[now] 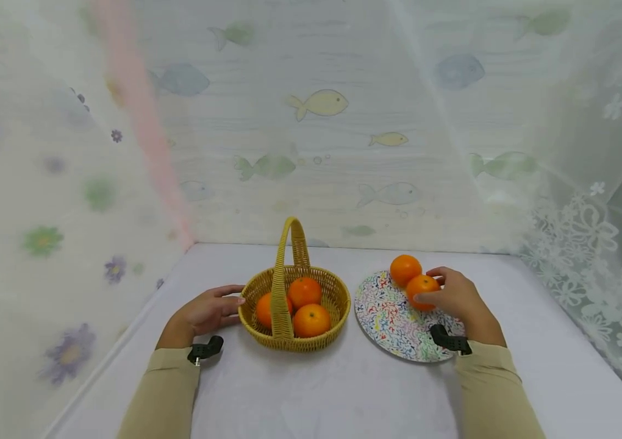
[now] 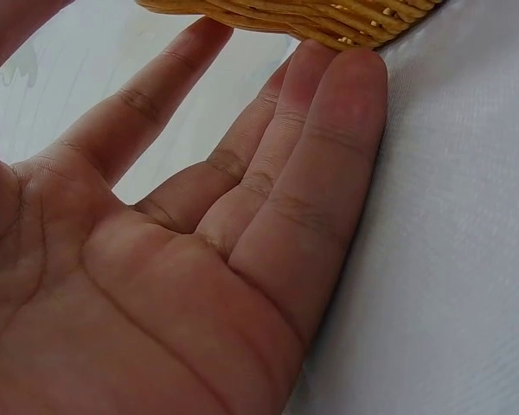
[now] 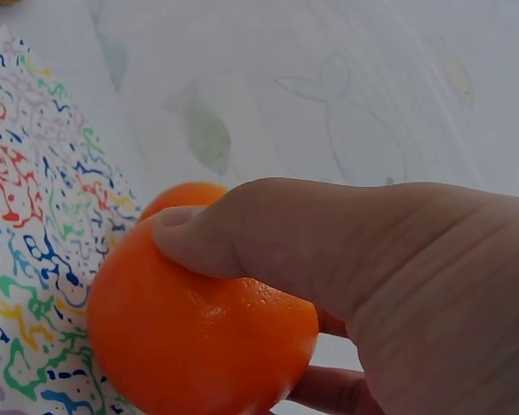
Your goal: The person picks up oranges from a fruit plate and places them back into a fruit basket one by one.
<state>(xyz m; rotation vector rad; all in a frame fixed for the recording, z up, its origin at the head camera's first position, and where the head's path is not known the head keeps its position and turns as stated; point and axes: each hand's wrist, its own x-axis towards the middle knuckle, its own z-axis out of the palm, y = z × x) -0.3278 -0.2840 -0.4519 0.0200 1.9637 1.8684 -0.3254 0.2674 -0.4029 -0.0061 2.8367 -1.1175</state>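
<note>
My right hand [image 1: 458, 296] grips an orange [image 3: 199, 324] between the thumb and the curled fingers, over the far right part of a round board [image 1: 388, 323] with a multicoloured squiggle pattern. A second orange [image 1: 405, 270] sits just behind the held one. At the left, a yellow wicker basket [image 1: 294, 346] with a tall arched handle contains several oranges [image 1: 311, 321]. My left hand [image 1: 205, 312] lies at the basket's left side, its fingers extended and the fingertips [image 2: 350, 82] against the woven wall.
A white cloth covers the table [image 1: 322, 396]. Behind it hangs a pale curtain [image 1: 311, 152] printed with fish. Sheer flowered fabric [image 1: 580, 244] closes the right side, and a flowered sheet [image 1: 69, 244] the left. Each wrist wears a black strap with a camera [image 1: 205, 348].
</note>
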